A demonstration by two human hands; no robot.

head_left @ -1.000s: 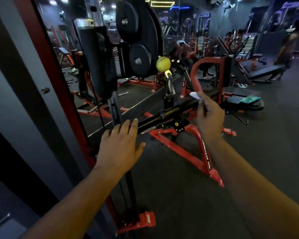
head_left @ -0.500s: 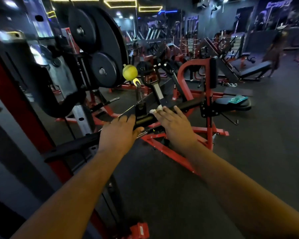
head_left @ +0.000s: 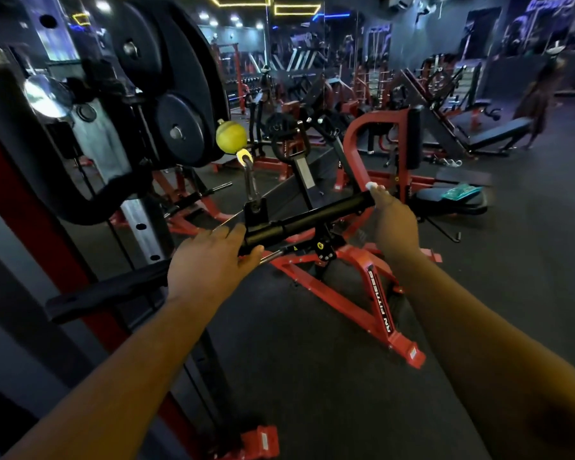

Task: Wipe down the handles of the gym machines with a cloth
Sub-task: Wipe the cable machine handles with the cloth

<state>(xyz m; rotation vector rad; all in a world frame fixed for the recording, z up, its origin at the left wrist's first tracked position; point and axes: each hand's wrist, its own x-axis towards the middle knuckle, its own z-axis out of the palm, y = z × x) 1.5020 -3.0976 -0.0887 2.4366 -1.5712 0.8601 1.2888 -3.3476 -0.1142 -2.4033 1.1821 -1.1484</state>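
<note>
bar point(head_left: 312, 217) runs from lower left up to the right, left hand point(head_left: 210, 263) gripping its middle, right hand point(head_left: 392, 224) curled around white cloth point(head_left: 372, 186) at the far end.

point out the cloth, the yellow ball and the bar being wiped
cloth point(head_left: 371, 186), head view, white bit showing above the fingers
yellow ball point(head_left: 231, 137), head view, middle of the ball
bar point(head_left: 312, 218), head view, black grip between the hands

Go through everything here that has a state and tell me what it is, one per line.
left hand: grips the bar near its middle
right hand: holds the cloth at the bar's right end
bar: hangs from a clip, tilted
cloth: bunched, mostly hidden
</note>
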